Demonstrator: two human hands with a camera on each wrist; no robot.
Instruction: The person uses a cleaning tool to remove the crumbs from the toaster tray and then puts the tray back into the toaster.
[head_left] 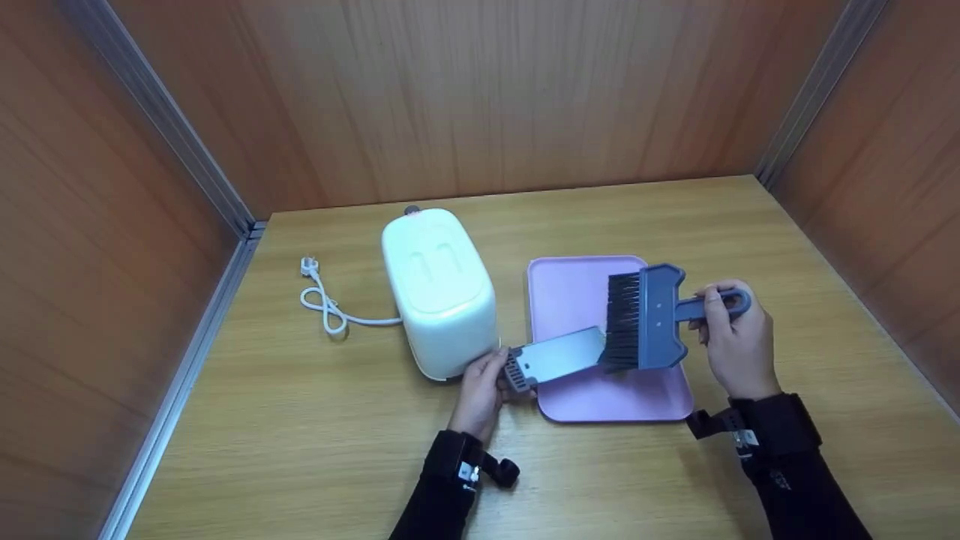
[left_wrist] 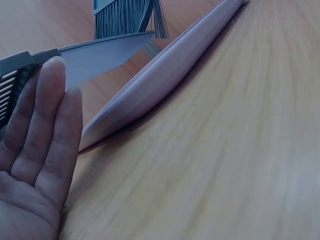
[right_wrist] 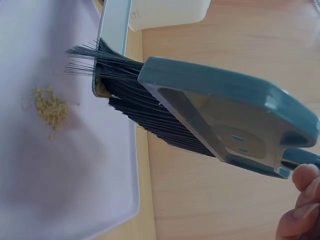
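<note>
My left hand [head_left: 480, 394] pinches the slotted grey end of a flat metal crumb tray [head_left: 561, 358], which slants over a pink-purple tray [head_left: 574, 304]. In the left wrist view several fingers [left_wrist: 47, 120] extend fairly straight beneath that grey end. With my right hand [head_left: 735, 345] I grip the looped handle of a blue-grey hand brush [head_left: 661, 319]. Its dark bristles [right_wrist: 155, 120] lie against the crumb tray's far end. A small heap of yellowish crumbs [right_wrist: 50, 107] is on the purple tray in the right wrist view, with more crumbs at the metal tray's tip.
A white box-shaped appliance [head_left: 439, 277], seemingly a toaster, stands just left of the purple tray, close to my left hand. Its white cord and plug [head_left: 319, 296] lie looped on the wooden table [head_left: 300, 435]. Wood panels [head_left: 487, 97] enclose the back and sides.
</note>
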